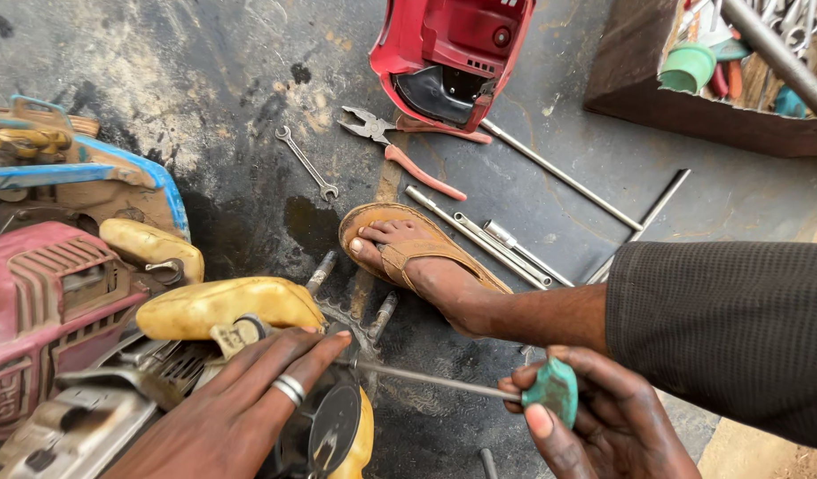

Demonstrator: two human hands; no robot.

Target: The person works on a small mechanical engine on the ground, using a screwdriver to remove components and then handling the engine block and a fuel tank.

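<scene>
Right hand [595, 417] grips a green-handled screwdriver [479, 386] — left hand [249, 399] steadies the engine [204, 306].

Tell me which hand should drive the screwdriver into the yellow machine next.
Probably the right hand: it already holds the green-handled screwdriver, its shaft aimed at the yellow machine. The left hand lies flat on the machine.

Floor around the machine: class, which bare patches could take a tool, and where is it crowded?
Bare floor lies top left, above the spanner; another strip sits between the long rod and the tool box. It is crowded around the foot, pliers and metal bars, and at the machine under the left hand and right hand.
</scene>
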